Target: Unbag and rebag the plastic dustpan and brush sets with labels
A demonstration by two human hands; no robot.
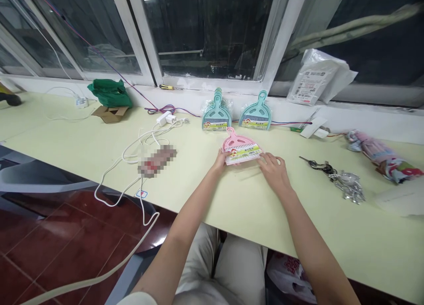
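Pink dustpan, gripped by our left hand at eight o'clock, right hand at four; we should press evenly.

A screwdriver lies below the window, keys on the table.

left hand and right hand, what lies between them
In the head view, the pink dustpan-and-brush set lies between the left hand and the right hand.

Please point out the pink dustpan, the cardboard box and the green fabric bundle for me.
Pink dustpan point(237, 139): head view, on the pan above its label.
Cardboard box point(112, 115): head view, on its front side.
Green fabric bundle point(111, 93): head view, on its middle.
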